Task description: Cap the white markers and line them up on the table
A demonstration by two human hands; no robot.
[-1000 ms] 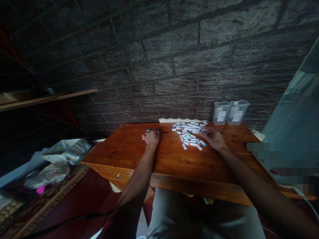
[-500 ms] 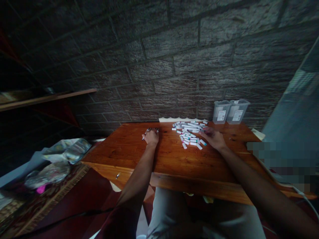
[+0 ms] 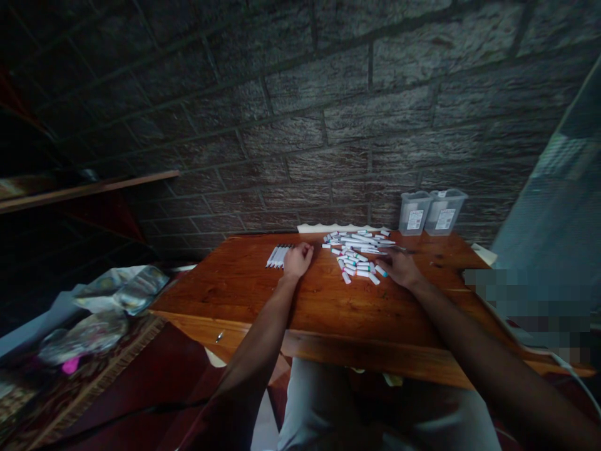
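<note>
Your left hand (image 3: pixel 299 258), fingers curled in, rests at the right end of a neat row of pens (image 3: pixel 277 257) on the wooden table (image 3: pixel 319 304). Your right hand (image 3: pixel 402 268), thumb apart from bent fingers, meets the right side of a scattered pile of pens and caps (image 3: pixel 359 243); whether either pinches anything, you cannot tell.

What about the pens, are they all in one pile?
No, a row of pens lies beside the left hand, apart from the pile.
</note>
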